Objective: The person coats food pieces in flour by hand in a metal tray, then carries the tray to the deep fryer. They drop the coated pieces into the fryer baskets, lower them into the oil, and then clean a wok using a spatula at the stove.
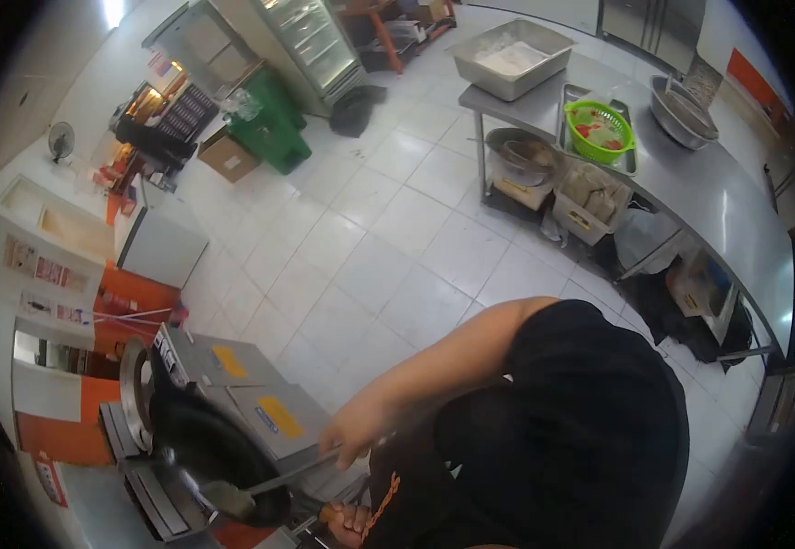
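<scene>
Right hand [353, 430] grips a ladle [260, 485] over the wok [205, 453], arm extended.

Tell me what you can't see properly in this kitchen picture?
- Head view: what lies in the black wok is too dark to tell.
- The left hand is half hidden by the black shirt; what it grips cannot be told.
- The right hand holds a ladle, but its bowl is blurred.
- The contents of the green basket are too small to name.
- The steel table runs out of the right edge.
</scene>
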Available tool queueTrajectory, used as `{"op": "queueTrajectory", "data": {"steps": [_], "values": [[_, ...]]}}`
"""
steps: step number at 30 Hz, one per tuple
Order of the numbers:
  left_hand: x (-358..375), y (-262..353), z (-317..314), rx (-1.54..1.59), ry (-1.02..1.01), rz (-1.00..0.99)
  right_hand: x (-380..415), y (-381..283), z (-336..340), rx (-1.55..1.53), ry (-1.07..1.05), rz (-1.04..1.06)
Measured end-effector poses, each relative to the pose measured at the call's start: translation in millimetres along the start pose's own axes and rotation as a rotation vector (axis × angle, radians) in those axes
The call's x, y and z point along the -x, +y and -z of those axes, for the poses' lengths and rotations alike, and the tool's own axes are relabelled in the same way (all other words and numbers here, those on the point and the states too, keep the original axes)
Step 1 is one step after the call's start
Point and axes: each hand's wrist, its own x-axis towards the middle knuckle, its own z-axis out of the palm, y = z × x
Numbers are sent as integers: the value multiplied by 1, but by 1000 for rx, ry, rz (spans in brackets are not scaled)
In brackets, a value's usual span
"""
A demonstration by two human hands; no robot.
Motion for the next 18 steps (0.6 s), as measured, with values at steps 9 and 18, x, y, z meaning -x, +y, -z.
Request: {"op": "queueTrajectory", "data": {"steps": [9,18], "values": [[-178,-7,-116,-157,247,-101,122,1,52,-297,353,-35],[-332,62,-101,-172,278,132,122,18,176,-269,528,-39]]}}
